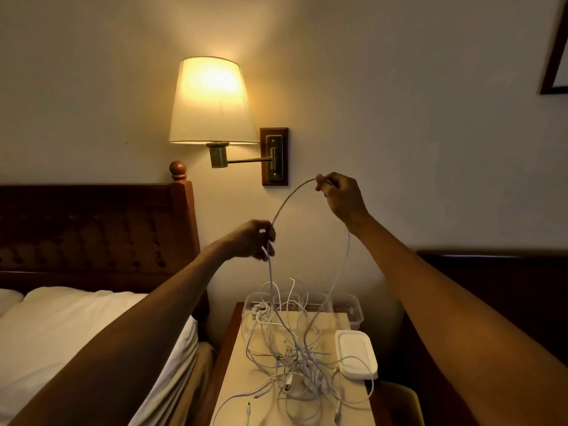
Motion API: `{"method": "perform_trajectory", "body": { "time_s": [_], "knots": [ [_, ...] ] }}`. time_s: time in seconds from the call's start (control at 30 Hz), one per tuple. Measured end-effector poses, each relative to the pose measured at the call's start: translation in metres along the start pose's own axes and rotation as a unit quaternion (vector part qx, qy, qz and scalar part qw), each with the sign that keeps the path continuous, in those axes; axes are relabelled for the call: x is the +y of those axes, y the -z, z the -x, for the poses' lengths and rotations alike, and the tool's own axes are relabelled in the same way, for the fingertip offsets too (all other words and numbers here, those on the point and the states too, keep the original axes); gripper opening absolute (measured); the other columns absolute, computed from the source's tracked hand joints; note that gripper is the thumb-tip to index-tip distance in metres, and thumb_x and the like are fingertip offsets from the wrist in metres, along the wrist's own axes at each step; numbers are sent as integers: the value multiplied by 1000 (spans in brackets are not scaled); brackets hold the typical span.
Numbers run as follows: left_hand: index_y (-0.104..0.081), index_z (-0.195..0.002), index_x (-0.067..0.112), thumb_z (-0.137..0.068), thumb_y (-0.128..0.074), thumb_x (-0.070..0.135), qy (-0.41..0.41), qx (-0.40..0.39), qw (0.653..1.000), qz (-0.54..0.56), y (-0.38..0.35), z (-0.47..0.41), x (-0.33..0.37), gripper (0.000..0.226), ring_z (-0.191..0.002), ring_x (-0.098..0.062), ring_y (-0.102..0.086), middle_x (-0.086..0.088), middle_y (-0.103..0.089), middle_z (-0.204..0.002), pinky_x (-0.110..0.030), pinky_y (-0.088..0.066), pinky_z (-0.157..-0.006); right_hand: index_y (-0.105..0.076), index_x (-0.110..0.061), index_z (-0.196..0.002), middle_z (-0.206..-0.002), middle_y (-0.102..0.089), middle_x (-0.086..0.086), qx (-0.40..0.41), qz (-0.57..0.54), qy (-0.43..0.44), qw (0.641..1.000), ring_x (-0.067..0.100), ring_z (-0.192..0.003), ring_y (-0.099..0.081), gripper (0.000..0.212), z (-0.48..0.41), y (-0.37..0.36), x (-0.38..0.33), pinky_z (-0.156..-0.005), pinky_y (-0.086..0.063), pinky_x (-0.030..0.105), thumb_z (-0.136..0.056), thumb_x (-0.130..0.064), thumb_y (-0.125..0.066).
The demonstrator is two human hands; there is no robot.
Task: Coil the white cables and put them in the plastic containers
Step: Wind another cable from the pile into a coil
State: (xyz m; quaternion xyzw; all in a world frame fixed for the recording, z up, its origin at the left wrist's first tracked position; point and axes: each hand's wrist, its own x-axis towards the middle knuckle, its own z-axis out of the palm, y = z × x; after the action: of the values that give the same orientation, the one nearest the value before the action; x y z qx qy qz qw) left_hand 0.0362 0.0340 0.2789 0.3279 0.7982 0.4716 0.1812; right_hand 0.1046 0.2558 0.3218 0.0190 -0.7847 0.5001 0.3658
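Both grips, left hand [250, 239] and right hand [342, 196], are pinching one light, limp white cable [287, 201], likely snagging in the desk [246, 379] tangle [295, 355]

lit wall lamp [212, 103] | wooden headboard [92, 235] | white bedding [76, 333] | nightstand [307, 407]

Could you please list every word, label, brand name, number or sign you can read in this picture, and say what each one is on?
None: no readable text appears anywhere in this view.
The brass plate of the wall lamp shows no lettering.
The stacked white lids and the plastic containers look blank.
The connectors in the tangle of white cables are too small and blurred to show any marking.
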Motion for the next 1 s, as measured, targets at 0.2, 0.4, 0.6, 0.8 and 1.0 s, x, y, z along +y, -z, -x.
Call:
{"method": "perform_trajectory", "body": {
  "time_s": [0.2, 0.4, 0.6, 0.8, 1.0],
  "knots": [
    [-64, -105, 3, -101, -44, 3, -168, 298, 927, -152, 19, -3, 10, 20, -61, -2, -67, -6, -67, -80, -15, -53, -57, -67, -11, -104, -87, -70, 5, -91, 125, -80, 985, 20, -76, -65, 27, 0, 15, 20, -72, -53, 32, -100, -29, -47],
    [-70, -98, 4, -98, -56, 15, -253, 342, 872, -243, 19, -9, 39, 18, -69, -1, -65, 0, -69, -83, -8, -49, -67, -59, -6, -111, -83, -64, 5, -196, 15, -25, 980, 14, -70, -61, 42, 3, 4, -15, -69, -53, 28, -98, -45, -48],
    [-73, -98, 8, -97, -60, 21, -297, 389, 826, -279, 22, -10, 63, 18, -72, -3, -57, 4, -67, -84, -8, -39, -66, -63, -14, -81, -60, -43, 1, -142, -60, 43, 987, 7, -48, -38, 34, -7, 4, -34, -45, -37, 18, -99, -40, -51],
    [-54, -115, 0, -103, -45, 19, -83, 0, 996, -37, 7, -5, 37, 24, -83, -7, -67, -8, -69, -95, -30, -51, -74, -61, -8, -80, -57, -48, -4, 27, -11, 64, 998, 3, -48, -43, 36, -14, 7, -30, -53, -38, 16, -100, -36, -50],
    [-57, -98, 16, -103, -46, 21, -162, 198, 965, 58, 20, 2, 65, 14, -61, -12, -56, -2, -55, -75, -24, -52, -55, -62, -9, -82, -61, -53, -6, 53, 77, 32, 995, 6, -53, -46, 39, -8, 23, -10, -52, -35, 15, -101, -40, -46]
  ]
}}
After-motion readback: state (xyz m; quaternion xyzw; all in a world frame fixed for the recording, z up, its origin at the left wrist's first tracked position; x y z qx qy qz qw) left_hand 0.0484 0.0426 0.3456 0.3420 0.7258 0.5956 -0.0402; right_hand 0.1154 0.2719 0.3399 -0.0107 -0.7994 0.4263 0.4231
